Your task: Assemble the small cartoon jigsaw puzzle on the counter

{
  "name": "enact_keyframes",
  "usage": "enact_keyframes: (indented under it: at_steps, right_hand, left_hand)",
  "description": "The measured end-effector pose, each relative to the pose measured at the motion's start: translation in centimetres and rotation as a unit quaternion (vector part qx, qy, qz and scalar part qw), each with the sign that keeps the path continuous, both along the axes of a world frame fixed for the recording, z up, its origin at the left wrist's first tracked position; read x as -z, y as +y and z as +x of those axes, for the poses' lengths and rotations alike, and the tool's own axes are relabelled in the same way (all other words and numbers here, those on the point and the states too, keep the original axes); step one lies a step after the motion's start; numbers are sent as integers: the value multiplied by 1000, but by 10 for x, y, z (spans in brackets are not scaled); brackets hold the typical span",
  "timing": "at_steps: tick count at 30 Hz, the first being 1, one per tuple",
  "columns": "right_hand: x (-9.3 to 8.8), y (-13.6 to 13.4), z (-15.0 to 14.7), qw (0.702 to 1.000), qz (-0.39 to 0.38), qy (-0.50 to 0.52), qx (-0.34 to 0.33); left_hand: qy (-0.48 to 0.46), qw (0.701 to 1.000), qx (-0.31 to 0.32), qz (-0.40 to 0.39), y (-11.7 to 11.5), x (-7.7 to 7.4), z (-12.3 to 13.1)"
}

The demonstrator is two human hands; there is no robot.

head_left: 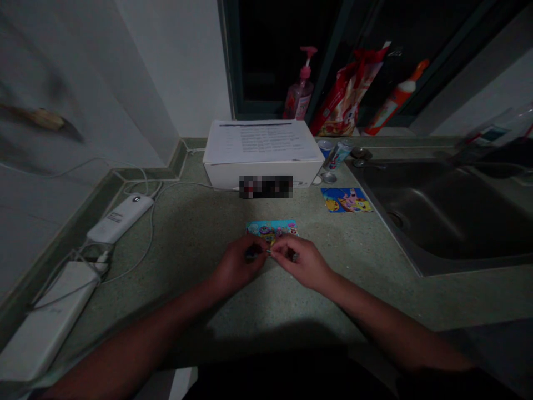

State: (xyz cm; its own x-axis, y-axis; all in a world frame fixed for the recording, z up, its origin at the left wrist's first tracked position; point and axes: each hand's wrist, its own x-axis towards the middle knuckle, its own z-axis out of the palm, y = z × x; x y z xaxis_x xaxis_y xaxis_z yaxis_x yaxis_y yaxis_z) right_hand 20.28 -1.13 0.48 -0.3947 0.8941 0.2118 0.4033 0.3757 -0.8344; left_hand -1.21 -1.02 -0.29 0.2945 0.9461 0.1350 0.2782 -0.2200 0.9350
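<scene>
Over the counter, my left hand (238,260) and my right hand (307,262) come together, thumbs and fingertips pinched. Between them is something small with a pale and yellowish look, too tiny and dim to name. Just behind and partly beneath the fingers lies a light-blue card (272,226) printed with small colourful pictures; my hands cover its lower part. Farther back to the right, a blue card (347,200) with yellow and pink cartoon figures rests flat on the counter, apart from both hands.
A white box (225,173) topped with a printed sheet (258,141) stands behind. Power banks (120,218) and cables lie left. A sink (458,216) is at right; cans (339,154) stand near its corner. A pump bottle (298,97) and red bag (350,94) line the sill.
</scene>
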Motion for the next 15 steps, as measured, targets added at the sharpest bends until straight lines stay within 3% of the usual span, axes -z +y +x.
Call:
enact_keyframes:
  at_steps: [8,15]
  right_hand:
    - [-3,-7,0,986,106,-131,14]
    - [-3,-7,1,978,147,-147,5]
  left_hand:
    - [-15,999,-9,-39,3,0,-3]
    - [-35,997,6,-70,3,2,-2]
